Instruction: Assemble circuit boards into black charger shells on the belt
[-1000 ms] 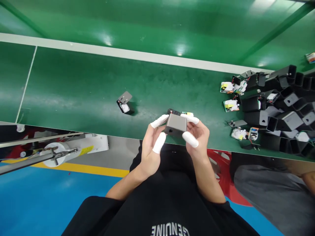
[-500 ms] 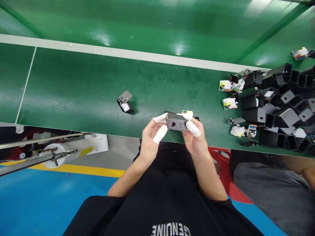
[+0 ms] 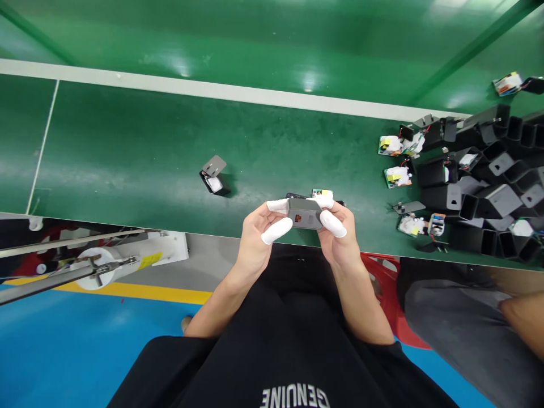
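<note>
- Both hands closed on one grey housing (image 3: pixel 305 211), no visible slack: left hand (image 3: pixel 254 242) pinching its left end, right hand (image 3: pixel 339 241) its right end, white finger cots (image 3: pixel 277 231) on
- Step, my read: two-handed handling, lighter face presented to the wearer, probably for checking or lining up
- Next move likely calls for holding it level and minding the loose parts behind it
- Housing sits over the near edge of the green bench (image 3: pixel 148 147); black housings (image 3: pixel 466 241) piled well off to the right
- Looks boxy, dark grey, rounded corners, no damage I can make out
- Circuit board (image 3: pixel 322 192) just beyond, half hidden by right fingers; can't tell if wired to it
- Smallest: opening (image 3: pixel 298 218) left of centre on that face, reddish-orange inside; faint marking (image 3: pixel 311 220) beside it, unreadable
</note>
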